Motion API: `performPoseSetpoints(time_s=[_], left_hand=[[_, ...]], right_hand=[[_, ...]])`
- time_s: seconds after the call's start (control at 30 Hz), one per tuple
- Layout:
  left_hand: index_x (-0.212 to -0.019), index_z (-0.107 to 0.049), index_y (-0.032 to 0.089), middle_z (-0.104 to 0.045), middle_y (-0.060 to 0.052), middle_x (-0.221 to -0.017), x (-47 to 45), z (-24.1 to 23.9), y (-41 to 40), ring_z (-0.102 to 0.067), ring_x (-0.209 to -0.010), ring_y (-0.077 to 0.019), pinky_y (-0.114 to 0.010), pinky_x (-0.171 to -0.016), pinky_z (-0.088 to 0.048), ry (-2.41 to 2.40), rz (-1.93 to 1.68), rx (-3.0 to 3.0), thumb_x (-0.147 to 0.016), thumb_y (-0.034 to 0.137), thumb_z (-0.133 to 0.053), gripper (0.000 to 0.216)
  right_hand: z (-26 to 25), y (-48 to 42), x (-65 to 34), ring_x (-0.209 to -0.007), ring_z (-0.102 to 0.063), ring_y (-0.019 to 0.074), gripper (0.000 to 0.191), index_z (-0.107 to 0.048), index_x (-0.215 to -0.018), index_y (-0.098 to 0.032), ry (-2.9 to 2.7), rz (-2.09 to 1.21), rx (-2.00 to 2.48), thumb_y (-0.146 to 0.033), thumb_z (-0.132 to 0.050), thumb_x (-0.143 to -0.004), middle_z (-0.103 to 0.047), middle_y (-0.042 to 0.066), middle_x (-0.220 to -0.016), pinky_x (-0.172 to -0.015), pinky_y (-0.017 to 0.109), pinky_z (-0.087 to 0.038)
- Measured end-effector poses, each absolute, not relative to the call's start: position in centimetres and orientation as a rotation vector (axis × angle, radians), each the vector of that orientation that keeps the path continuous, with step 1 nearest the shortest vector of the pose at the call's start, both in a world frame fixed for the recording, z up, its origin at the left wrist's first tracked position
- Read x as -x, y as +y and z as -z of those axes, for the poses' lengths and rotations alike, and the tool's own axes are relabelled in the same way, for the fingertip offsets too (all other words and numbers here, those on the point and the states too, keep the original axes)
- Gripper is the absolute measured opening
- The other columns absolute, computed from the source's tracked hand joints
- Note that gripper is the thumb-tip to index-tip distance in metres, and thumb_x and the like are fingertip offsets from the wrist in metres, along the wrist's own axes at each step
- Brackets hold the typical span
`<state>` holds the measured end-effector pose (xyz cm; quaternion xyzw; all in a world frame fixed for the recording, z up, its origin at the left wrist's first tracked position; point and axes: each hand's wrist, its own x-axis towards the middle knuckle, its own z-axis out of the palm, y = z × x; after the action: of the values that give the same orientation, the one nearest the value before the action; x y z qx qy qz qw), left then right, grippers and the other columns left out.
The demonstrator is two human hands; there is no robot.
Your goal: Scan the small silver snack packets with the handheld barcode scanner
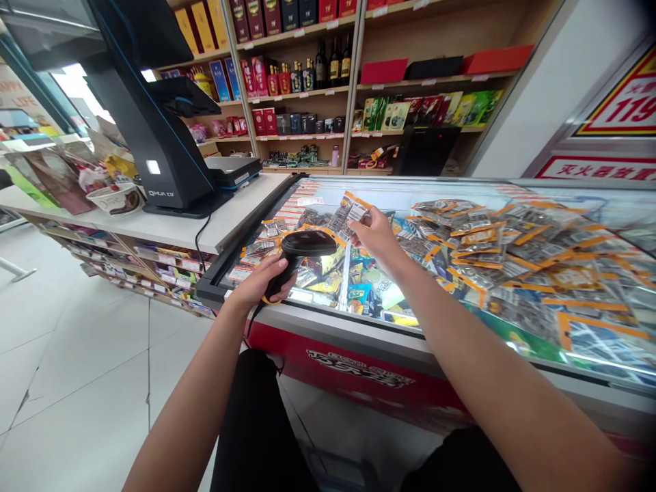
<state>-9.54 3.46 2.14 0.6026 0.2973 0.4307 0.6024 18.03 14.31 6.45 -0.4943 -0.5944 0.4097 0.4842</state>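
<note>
My left hand (260,280) is wrapped round the handle of a black barcode scanner (303,247), whose head points right over the glass lid of a chest freezer (328,321). My right hand (376,234) pinches a small orange-edged snack packet (349,213) just beyond the scanner's head. A big heap of the same orange-and-grey packets (517,256) lies on the glass to the right. The scanner's cable hangs down from my left hand.
A black checkout terminal (154,137) stands on a white counter (164,229) at the left, with a bowl (117,199) beside it. Wooden shelves (353,82) with boxes and bottles line the back wall. Tiled floor (76,369) lies at the lower left.
</note>
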Motion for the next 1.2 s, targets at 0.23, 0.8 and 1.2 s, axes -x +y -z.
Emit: performPoseSetpoints(time_s=[0.23,0.8,1.2], left_hand=[[-0.104,-0.057,0.022,-0.053,0.008,-0.064,9.1,-2.5,3.5,-0.035,-0.037,-0.0051,-0.019,-0.040,-0.025,0.682,-1.184,-1.277,-0.094,0.078,-0.080,0.061],[-0.090,-0.056,0.021,-0.053,0.006,-0.065,8.9,-2.9,3.4,-0.036,-0.038,-0.0038,-0.019,-0.041,-0.026,0.701,-1.180,-1.287,-0.094,0.076,-0.081,0.061],[-0.097,-0.060,0.020,-0.055,0.005,-0.065,9.1,-2.6,3.4,-0.038,-0.039,-0.0054,-0.019,-0.041,-0.028,0.676,-1.144,-1.316,-0.097,0.073,-0.080,0.056]], right_hand=[[-6.4,14.3,-17.7,-0.066,-0.073,0.0179,0.031,-0.068,-0.123,-0.020,-1.358,-1.115,1.283,-0.022,-0.085,-0.098,-0.078,0.006,-0.102,-0.069,0.034,-0.066],[-5.6,12.6,-16.3,-0.176,-0.040,0.0387,0.073,-0.051,-0.184,-0.029,-2.479,-0.683,1.171,-0.061,-0.056,-0.119,-0.034,0.009,-0.194,-0.141,0.055,-0.040],[-7.5,16.5,-27.6,-0.150,-0.060,0.0557,0.030,-0.072,-0.094,-0.016,-1.877,-0.412,1.981,-0.010,-0.097,-0.077,-0.078,0.029,-0.129,-0.123,0.068,-0.048]])
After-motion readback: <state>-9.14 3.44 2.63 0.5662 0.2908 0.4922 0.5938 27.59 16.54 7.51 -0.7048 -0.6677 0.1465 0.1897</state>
